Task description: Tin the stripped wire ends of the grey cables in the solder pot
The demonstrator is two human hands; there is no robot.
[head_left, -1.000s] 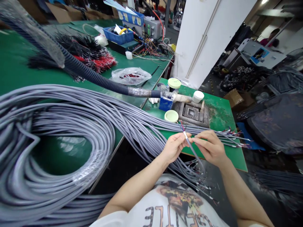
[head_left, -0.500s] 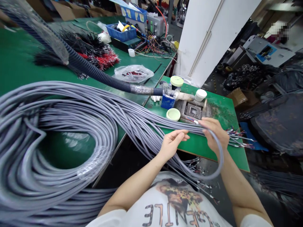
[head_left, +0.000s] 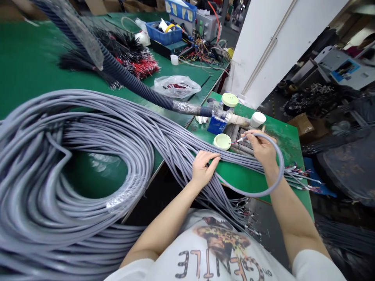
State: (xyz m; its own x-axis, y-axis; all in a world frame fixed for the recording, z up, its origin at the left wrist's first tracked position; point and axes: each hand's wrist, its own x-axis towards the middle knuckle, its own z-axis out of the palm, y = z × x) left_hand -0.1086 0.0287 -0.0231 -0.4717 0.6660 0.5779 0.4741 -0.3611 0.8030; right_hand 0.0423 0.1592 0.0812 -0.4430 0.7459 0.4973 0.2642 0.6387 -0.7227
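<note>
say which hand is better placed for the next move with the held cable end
Right, most likely: the right hand pinches the grey cable near its end, and the exposed wires point at the pale green dish. The left hand is over the cable bundle, farther from that end.

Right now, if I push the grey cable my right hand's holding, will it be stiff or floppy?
The grey cable will probably flex yet feel springy, since it bows in a smooth loop from your right hand rather than hanging limp. The coloured wires at its tip look thin, so they likely bend more easily.
</note>
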